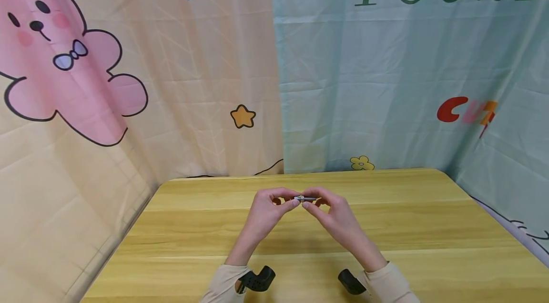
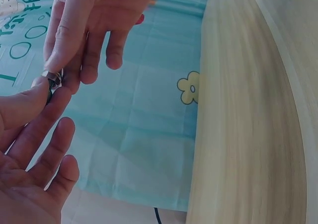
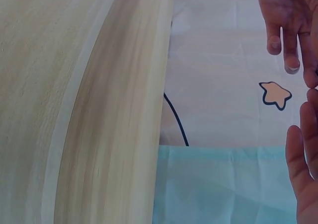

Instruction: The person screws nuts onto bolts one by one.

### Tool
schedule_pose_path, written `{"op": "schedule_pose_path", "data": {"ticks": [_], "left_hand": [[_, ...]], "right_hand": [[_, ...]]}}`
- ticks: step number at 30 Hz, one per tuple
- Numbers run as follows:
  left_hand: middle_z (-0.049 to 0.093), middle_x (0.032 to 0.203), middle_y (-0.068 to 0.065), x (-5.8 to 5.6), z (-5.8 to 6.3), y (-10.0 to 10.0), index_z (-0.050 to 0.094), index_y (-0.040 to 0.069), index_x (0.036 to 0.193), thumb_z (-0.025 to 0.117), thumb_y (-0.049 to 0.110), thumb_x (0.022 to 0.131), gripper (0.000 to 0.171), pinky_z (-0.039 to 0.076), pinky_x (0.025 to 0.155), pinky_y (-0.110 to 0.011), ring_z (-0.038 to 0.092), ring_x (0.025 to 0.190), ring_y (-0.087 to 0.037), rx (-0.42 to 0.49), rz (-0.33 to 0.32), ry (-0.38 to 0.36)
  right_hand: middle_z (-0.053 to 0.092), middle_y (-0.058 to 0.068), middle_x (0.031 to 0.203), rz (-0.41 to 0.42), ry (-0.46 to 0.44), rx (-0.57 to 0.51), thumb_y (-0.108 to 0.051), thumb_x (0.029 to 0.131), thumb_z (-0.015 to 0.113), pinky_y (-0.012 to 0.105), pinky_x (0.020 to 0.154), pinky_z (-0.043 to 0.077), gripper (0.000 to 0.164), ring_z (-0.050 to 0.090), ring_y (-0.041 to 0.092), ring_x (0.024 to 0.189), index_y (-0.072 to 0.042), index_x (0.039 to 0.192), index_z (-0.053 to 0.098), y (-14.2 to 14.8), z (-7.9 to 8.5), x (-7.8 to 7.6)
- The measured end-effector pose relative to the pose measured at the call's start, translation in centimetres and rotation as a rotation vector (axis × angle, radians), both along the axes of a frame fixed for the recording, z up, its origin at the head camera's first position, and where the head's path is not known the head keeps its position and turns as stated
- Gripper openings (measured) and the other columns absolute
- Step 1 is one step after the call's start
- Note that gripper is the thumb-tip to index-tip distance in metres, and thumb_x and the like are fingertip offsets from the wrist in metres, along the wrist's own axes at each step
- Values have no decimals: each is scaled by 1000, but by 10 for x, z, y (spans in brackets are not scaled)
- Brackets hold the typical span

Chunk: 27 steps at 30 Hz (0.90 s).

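Both hands meet over the far middle of the table, fingertips together around a small silver metal piece (image 1: 302, 198) with a slim grey rod-like end on its right. My left hand (image 1: 267, 210) pinches its left end between thumb and forefinger. On the other side, my right hand (image 1: 336, 215) pinches the rod end the same way. In the left wrist view the metal piece (image 2: 53, 78) shows between the fingertips, mostly covered by them; its exact kind I cannot tell. The right wrist view catches only fingers of both hands at its right edge, with the piece out of frame.
A light wooden table (image 1: 180, 236) extends under the forearms. Printed curtains (image 1: 206, 79) hang behind its far edge and along both sides. Black wrist cameras (image 1: 261, 279) sit at the cuffs of the beige sleeves (image 1: 225, 286).
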<state>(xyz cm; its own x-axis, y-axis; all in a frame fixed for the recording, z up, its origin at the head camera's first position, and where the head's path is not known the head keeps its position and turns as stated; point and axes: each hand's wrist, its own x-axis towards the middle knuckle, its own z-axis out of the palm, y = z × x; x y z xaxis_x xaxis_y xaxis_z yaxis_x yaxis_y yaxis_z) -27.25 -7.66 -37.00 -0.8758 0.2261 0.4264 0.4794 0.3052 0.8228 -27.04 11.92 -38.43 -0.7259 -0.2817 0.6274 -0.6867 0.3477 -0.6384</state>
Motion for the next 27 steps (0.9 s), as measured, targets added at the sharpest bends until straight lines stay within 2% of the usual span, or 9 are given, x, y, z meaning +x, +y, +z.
{"op": "schedule_pose_path", "data": {"ticks": [4,9,14,19,24,27], "left_hand": [[70,84,10,1,0,-1,79,25,96,75,24,89,9,44,72,-32,61,83,-13,-12,-16,1],[71,88,14,1,0,0,79,25,98,75,25,89,10,45,73,-33,62,85,-11,-13,-36,-23],[72,89,14,1,1,2,79,24,98,75,25,89,10,45,73,-32,63,84,-11,-14,-31,-15],[72,88,11,1,2,2,79,22,98,75,24,89,11,46,71,-31,63,84,-12,-11,-4,0],[72,89,9,-1,1,2,79,20,99,75,21,89,11,44,72,-29,61,85,-12,-5,10,-23],[72,89,5,0,1,3,79,16,99,74,17,89,11,43,72,-30,61,86,-14,-1,13,-42]], "right_hand": [[67,-14,99,-33,-22,15,-25,96,65,33,79,52,10,62,8,90,-21,104,70,-1,-1,0],[67,-17,92,-83,-49,16,-30,99,61,35,78,51,13,62,7,85,-25,98,73,0,-3,1],[68,-13,100,-72,-102,-22,-32,99,60,35,80,50,16,61,8,92,-24,107,72,0,-3,2],[65,-5,113,15,-114,-90,-19,92,71,39,83,52,26,62,16,103,-15,118,65,-1,-1,2],[65,5,108,49,-58,-97,-1,87,73,50,81,52,27,64,29,98,-5,113,64,-2,-1,1],[66,4,104,40,-29,-80,2,86,73,51,81,52,25,65,24,94,-5,108,64,-2,-1,0]]}}
